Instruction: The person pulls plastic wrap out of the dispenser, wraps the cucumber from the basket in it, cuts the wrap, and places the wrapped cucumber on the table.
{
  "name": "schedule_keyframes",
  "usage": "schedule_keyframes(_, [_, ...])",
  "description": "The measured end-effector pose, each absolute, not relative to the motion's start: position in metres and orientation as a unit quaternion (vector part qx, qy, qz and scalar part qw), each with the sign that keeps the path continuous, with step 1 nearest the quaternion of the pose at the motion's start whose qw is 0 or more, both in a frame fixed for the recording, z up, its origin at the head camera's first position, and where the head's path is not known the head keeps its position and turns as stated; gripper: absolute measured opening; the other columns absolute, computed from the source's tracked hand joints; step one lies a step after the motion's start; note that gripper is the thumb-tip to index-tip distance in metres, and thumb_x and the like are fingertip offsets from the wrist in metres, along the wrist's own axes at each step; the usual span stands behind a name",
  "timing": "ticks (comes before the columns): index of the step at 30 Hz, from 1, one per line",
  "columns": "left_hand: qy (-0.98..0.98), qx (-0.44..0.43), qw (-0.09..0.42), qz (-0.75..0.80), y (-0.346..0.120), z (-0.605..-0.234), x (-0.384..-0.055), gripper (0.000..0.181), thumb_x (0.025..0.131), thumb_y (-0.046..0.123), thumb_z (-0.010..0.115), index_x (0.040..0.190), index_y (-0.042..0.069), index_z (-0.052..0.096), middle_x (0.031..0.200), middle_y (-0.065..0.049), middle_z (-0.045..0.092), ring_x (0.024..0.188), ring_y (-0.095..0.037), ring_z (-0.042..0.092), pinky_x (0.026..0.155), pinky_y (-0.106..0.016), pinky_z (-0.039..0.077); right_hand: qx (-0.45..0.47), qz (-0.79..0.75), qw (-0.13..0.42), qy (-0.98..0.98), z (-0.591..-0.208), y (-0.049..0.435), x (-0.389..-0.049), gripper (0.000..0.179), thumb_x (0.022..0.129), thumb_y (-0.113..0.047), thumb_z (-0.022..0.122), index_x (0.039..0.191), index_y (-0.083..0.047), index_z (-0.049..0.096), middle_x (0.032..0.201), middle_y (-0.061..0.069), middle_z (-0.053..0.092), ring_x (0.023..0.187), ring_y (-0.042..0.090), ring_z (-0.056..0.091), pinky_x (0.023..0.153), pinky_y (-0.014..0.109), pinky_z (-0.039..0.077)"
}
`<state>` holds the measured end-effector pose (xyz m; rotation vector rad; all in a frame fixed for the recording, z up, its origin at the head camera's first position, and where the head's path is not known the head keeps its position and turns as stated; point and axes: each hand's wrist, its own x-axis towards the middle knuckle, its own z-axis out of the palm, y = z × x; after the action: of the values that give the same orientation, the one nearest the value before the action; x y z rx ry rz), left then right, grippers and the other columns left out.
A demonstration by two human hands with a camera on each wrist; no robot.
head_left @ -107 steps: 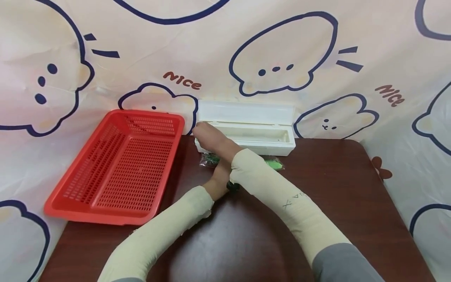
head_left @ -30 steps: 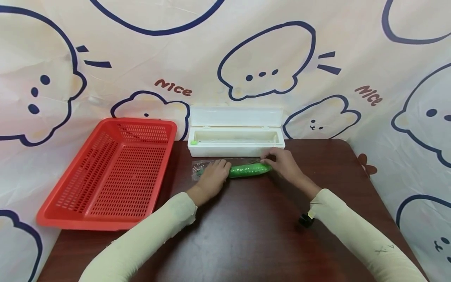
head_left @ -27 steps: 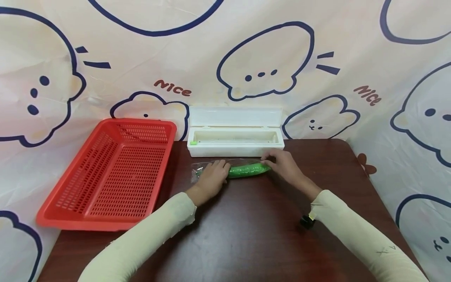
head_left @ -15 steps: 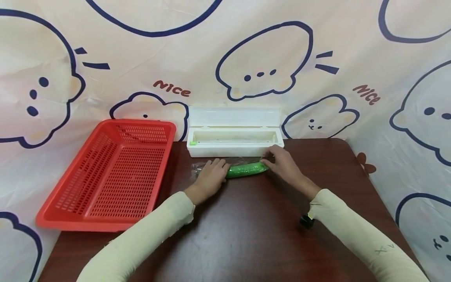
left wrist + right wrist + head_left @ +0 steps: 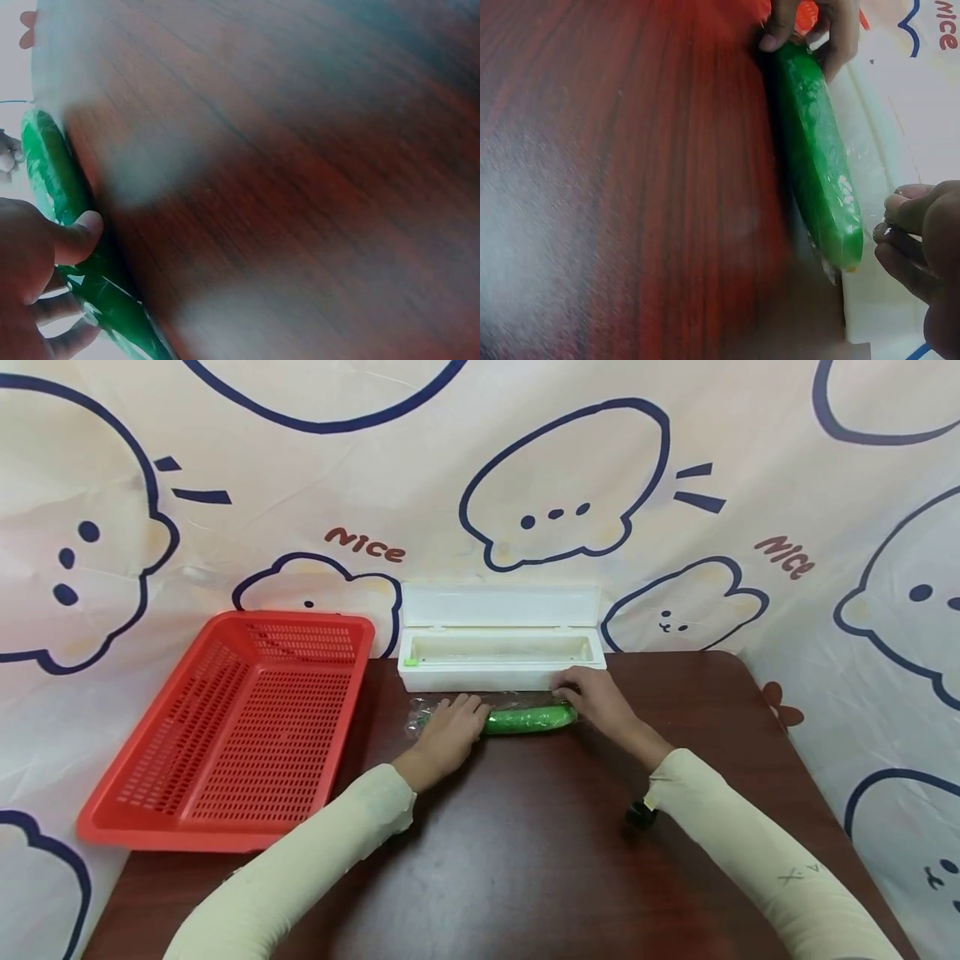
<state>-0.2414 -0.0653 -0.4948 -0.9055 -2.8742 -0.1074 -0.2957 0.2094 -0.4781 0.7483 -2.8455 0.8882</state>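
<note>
A green cucumber (image 5: 531,719), with clear plastic film (image 5: 420,713) around it, lies across the table in front of the white box. My left hand (image 5: 450,732) grips its left part; the left wrist view shows the thumb (image 5: 88,225) on the near side and fingers curled over the far side. Beyond the cucumber's right end, my right hand (image 5: 600,697) pinches a bit of the film between thumb and fingertips, as the right wrist view shows (image 5: 911,244). The film's far edge is hard to make out.
Behind the cucumber stands a long white cling film box (image 5: 502,681), its lid (image 5: 501,606) raised and a small green slider (image 5: 410,662) at its left end. A red plastic basket (image 5: 225,839) sits at left. A patterned cloth (image 5: 435,468) hangs behind the table (image 5: 525,860).
The arms, crossed with the right hand at the box's left end, have come apart. The right hand is now at the cucumber's right end, and lately has edged slightly away from me.
</note>
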Motion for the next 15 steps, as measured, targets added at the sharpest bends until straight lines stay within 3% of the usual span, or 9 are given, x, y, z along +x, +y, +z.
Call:
schedule_keyframes(8, [-0.954,-0.295,0.051,-0.034,-0.064,-0.491,-0.241,0.033,0.09,0.006,0.072,0.122,0.002,0.063,0.114,-0.01,0.066,0.108,-0.029,0.06,0.082,-0.042,0.05,0.292,0.281,0.051,-0.913,-0.479,0.219,-0.292,0.011,0.095,0.0,0.067,0.097,-0.009,0.072,0.097,0.004,0.073,0.09,0.017,0.066,0.078,0.036,0.055])
schedule_keyframes(15, [-0.956,-0.292,0.042,-0.004,-0.063,-0.492,-0.242,0.047,0.091,0.005,0.07,0.136,-0.001,0.059,0.127,-0.014,0.064,0.116,-0.03,0.061,0.09,-0.044,0.054,0.356,0.24,0.032,-0.903,-0.484,0.227,-0.287,0.009,0.096,-0.003,0.068,0.1,-0.011,0.07,0.114,0.006,0.069,0.11,0.021,0.065,0.093,0.04,0.056])
